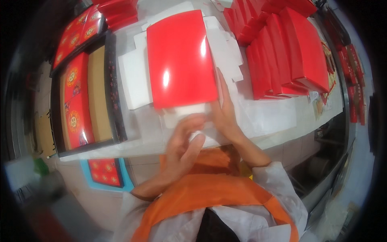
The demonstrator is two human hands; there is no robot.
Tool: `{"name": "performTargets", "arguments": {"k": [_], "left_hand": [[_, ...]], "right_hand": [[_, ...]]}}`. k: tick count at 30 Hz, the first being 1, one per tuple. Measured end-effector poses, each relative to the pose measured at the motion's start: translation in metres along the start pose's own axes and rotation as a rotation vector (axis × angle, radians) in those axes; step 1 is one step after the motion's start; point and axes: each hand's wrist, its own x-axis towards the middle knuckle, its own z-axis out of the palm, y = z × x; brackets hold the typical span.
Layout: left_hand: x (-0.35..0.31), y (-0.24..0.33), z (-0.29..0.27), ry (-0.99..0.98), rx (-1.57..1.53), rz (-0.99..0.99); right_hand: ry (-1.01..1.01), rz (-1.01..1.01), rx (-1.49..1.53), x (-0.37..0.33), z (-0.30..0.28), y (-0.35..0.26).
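Note:
In front of me a glossy red cardboard panel (pixel 181 56) lies over white card flaps (pixel 135 78) that stick out on several sides. My right hand (pixel 224 111) lies along the panel's near right edge, fingers stretched out. Below the panel's near edge is my left hand (pixel 186 137), blurred by motion. Its fingers are curved with the thumb apart, and I see nothing held in it. A pale strip of card (pixel 187 109) shows between the panel and the left hand.
Red boxes (pixel 282 56) stand in rows on the right. To the left, a dark-edged tray (pixel 115 92) holds patterned red boxes (pixel 76 103), beside a bare brown section. More red boxes (pixel 119 14) are at the back left. A patterned red box (pixel 105 172) sits below the table edge.

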Motion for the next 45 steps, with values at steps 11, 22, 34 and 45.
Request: {"name": "performTargets", "arguments": {"k": [11,22,34,45], "left_hand": [[0.042,-0.034,0.010,0.459,-0.674,-0.140],[0.035,-0.043,0.015,0.490,-0.170,-0.137],[0.029,-0.049,0.015,0.466,-0.057,-0.166],[0.021,-0.063,0.024,0.486,-0.394,-0.146]], "right_hand": [[-0.265,0.071,0.293,-0.024,0.009,0.013],[-0.149,0.199,0.358,-0.011,0.001,0.005],[-0.114,0.223,0.350,-0.015,0.007,0.008],[-0.041,0.190,0.282,-0.026,0.019,0.005]]}}
